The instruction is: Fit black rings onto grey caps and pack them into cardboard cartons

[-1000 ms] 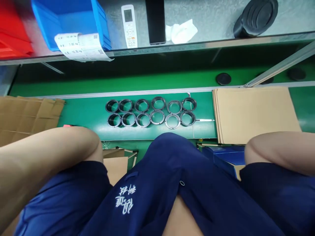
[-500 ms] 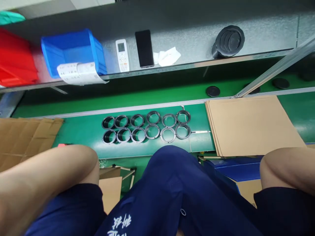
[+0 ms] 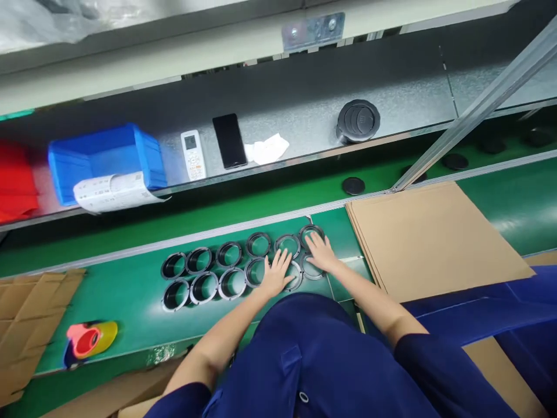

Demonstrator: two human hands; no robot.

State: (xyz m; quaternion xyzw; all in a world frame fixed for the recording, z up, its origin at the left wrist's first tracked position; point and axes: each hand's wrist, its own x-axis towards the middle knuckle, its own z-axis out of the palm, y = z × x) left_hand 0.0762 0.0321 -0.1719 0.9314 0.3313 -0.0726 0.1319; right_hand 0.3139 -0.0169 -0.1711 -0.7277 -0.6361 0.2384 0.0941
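Two rows of black rings (image 3: 204,287) stand on the green work surface (image 3: 130,316) in front of me. Over the lower row, toward its right part, my left hand (image 3: 275,275) lies with its fingers spread, covering part of a ring there. At the right end of the rows my right hand (image 3: 321,253) is also spread, over the last upper and lower rings. Neither hand is closed around a ring. Whether the fingertips press on the rings or hover just over them I cannot tell.
Flat cardboard sheets (image 3: 435,238) are stacked on the right, with a slanted metal post (image 3: 461,133) behind. On the shelf are a blue bin (image 3: 104,154), a remote (image 3: 193,155), a phone (image 3: 230,141) and a black round vent (image 3: 358,121). Tape rolls (image 3: 92,339) lie at left.
Both my hands have come into view and reached onto the right part of the ring rows. The camera view has shifted and tilted; the tape rolls now show fully.
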